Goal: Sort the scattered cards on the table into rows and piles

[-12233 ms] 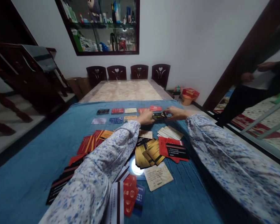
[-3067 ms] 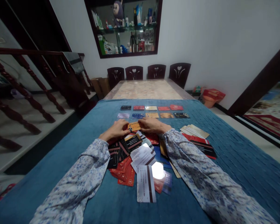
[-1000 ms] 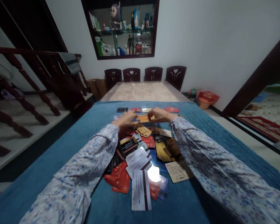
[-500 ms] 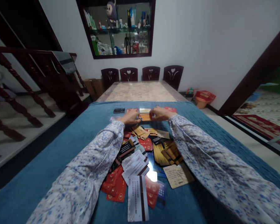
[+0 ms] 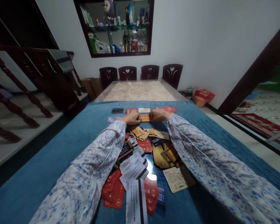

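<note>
Both arms reach far over a blue cloth (image 5: 49, 155). My left hand (image 5: 131, 117) and my right hand (image 5: 159, 114) each pinch one end of an orange card (image 5: 145, 118), holding it low in the second row of laid-out cards. Beyond it lies a row with a black card (image 5: 117, 110), a pale card (image 5: 144, 110) and a red card (image 5: 170, 109). Between my arms sits a loose heap of several cards (image 5: 142, 161): red, gold, black and white ones.
Past the cloth is a marble table top (image 5: 137, 91) with dark chairs (image 5: 140, 73) against the wall. A glass cabinet (image 5: 116, 26) hangs above. A wooden stair railing (image 5: 18, 81) stands left; a doorway (image 5: 259, 93) opens right. A red basket (image 5: 204, 96) sits on the floor.
Both hands carried the orange card from near the heap forward to the rows of cards and lowered it there. The head view tilted slightly.
</note>
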